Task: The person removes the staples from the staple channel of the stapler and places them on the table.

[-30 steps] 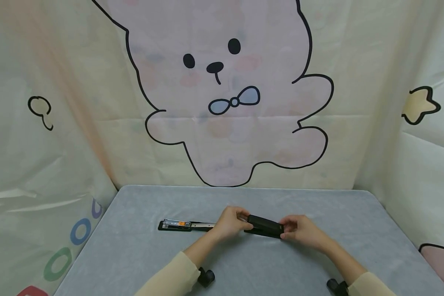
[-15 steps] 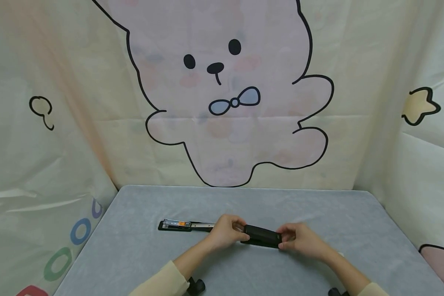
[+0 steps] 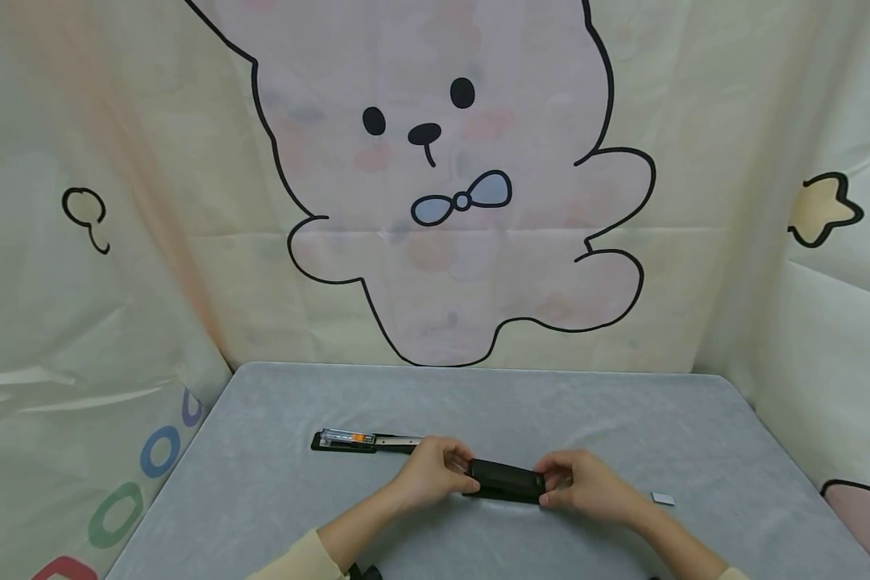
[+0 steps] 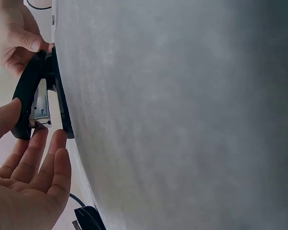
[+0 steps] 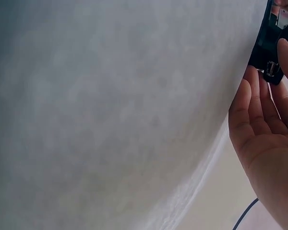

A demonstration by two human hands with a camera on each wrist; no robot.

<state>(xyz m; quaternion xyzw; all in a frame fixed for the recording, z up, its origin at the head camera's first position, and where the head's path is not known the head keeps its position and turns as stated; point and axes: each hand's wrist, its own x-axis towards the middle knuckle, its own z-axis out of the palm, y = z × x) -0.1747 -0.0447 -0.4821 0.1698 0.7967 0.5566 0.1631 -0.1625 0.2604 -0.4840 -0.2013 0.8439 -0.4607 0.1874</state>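
A black stapler [image 3: 507,481] is held between both hands above the grey table, its jaw-like halves apart with a metal magazine showing between them in the left wrist view. My left hand [image 3: 435,469] grips its left end, thumb on the top arm and fingertips at the base. The right hand [image 3: 587,486] pinches the other end; in the right wrist view that hand [image 5: 269,129] has its thumb over the stapler [image 5: 266,48] and its fingers beneath. Behind the left hand lies a long black object [image 3: 344,440] with a clear, orange-marked piece and a metal strip, partly hidden.
A small pale grey block [image 3: 663,499] lies on the grey cloth-covered table [image 3: 587,396], right of the right hand. Fabric walls stand around the table, the back one [image 3: 464,266] printed with a cartoon bear.
Both hands have brought the stapler nearer to me and slightly left. The small pale block has come into sight beside the right forearm. The long black object stays put.
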